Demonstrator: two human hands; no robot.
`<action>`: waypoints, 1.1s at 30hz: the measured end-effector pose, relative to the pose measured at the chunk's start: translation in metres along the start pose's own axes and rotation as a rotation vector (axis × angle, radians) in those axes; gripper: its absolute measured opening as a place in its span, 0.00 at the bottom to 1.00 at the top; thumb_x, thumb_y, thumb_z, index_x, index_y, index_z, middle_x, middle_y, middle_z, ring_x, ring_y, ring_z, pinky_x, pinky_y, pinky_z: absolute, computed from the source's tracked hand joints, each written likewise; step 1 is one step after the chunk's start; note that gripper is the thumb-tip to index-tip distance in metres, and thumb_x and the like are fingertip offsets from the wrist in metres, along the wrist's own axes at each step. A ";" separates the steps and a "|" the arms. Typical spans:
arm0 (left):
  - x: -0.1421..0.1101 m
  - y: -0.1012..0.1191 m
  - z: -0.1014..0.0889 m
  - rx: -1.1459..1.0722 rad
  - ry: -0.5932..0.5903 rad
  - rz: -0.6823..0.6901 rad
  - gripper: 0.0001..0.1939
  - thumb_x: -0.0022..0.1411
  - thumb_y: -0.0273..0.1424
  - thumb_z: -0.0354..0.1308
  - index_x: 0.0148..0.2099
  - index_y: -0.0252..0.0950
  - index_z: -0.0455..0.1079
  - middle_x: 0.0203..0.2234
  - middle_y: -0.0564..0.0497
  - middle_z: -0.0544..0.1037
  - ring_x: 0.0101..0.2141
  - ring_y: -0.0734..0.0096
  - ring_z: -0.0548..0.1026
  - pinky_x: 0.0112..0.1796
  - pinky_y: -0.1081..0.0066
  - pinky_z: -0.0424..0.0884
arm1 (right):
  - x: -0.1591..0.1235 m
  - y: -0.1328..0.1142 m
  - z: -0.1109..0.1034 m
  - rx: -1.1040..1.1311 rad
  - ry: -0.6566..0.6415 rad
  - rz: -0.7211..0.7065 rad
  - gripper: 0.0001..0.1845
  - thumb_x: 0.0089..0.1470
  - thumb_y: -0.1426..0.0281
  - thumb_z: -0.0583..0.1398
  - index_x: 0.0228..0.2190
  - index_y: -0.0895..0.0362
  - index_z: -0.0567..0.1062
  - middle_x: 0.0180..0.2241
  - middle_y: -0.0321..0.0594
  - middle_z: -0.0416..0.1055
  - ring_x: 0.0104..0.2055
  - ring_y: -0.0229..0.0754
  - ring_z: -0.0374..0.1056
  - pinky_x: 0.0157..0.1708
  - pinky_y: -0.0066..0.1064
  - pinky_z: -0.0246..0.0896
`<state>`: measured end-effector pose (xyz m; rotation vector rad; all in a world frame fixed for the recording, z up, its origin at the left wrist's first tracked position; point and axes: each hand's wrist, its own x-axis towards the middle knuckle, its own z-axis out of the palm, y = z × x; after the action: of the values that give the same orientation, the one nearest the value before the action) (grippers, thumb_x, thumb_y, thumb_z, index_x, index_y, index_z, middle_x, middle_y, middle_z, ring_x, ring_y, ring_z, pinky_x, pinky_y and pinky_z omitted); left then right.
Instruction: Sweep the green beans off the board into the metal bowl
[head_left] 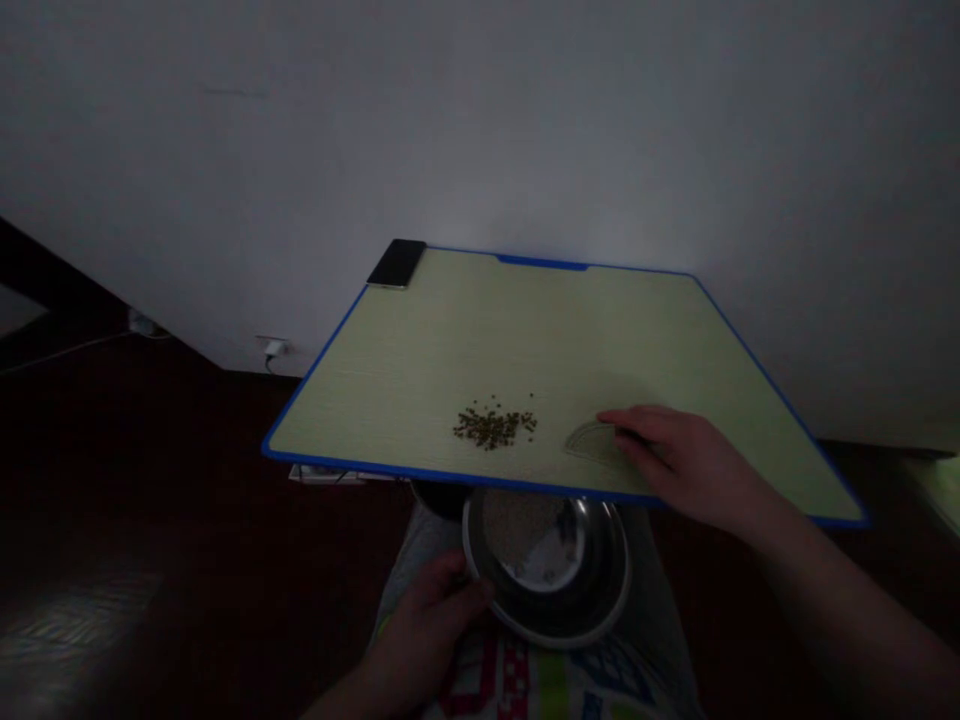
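My right hand (pixel 686 460) rests on the pale green table top (pixel 525 330) near its front edge, fingers laid over a clear half-round plastic piece (pixel 589 440) that looks like a protractor. A small heap of brown-green grains (pixel 495 425) lies to the left of it on the table. Below the table's edge, my left hand (pixel 435 600) grips the rim of a steel bowl (pixel 547 565) held over my lap; the bowl has pale fine grains inside.
A dark phone (pixel 396 263) lies on the table's far left corner. The table has a blue rim and stands against a white wall. A plug and cable (pixel 274 350) sit at the wall's foot by the dark floor.
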<state>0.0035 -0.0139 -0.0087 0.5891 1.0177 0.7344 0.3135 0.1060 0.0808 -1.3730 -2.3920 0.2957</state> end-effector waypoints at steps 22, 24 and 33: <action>-0.028 0.018 0.001 -0.308 0.040 -0.025 0.14 0.51 0.37 0.82 0.39 0.40 0.87 0.35 0.47 0.92 0.47 0.46 0.89 0.58 0.51 0.78 | 0.049 -0.066 0.025 0.062 -0.236 0.069 0.22 0.63 0.75 0.61 0.55 0.58 0.86 0.52 0.50 0.86 0.52 0.55 0.83 0.55 0.44 0.77; -0.029 0.020 0.001 -0.303 0.039 -0.019 0.14 0.52 0.37 0.82 0.40 0.40 0.87 0.34 0.48 0.92 0.46 0.47 0.89 0.58 0.52 0.78 | 0.052 -0.070 0.026 0.084 -0.242 0.046 0.22 0.62 0.76 0.61 0.54 0.56 0.86 0.51 0.49 0.86 0.53 0.54 0.83 0.56 0.44 0.76; -0.028 0.020 -0.002 -0.272 0.076 -0.009 0.18 0.47 0.40 0.84 0.38 0.39 0.87 0.35 0.47 0.92 0.44 0.46 0.89 0.56 0.52 0.79 | 0.048 -0.072 0.026 0.267 -0.308 0.066 0.20 0.61 0.75 0.61 0.51 0.55 0.87 0.45 0.45 0.88 0.43 0.49 0.84 0.45 0.38 0.77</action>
<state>-0.0132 -0.0228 0.0198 0.3224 0.9695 0.8754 0.2240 0.1110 0.0930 -1.3631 -2.4326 0.8688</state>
